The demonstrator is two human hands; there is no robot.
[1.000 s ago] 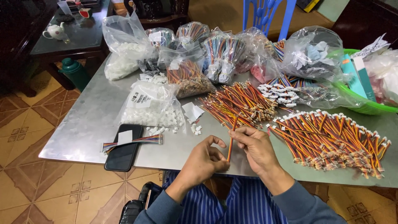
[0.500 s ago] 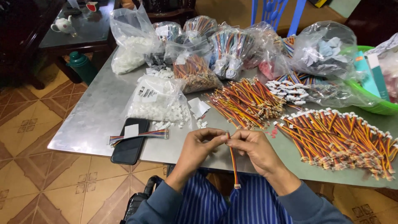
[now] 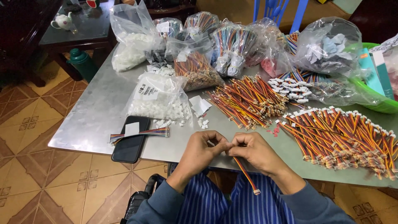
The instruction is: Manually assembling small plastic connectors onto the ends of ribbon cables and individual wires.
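While both hands meet at the table edge, left hand (image 3: 202, 151) and right hand (image 3: 253, 152) fingers pinched on striped wire (image 3: 245, 174), dangling below

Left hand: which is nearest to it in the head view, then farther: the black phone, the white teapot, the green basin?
From the left hand:
1. Black phone, just to its left on the table.
2. Green basin, far right edge.
3. White teapot, top left, on the dark side table.

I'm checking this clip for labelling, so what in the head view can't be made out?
- The top end of the striped wire: hidden between the left hand and right hand, so any connector there is unseen.
- The finished wire pile: cut off by the right edge.
- The green basin: contents blocked by clear bags and the edge.
- The loose white pieces: too small to tell apart.
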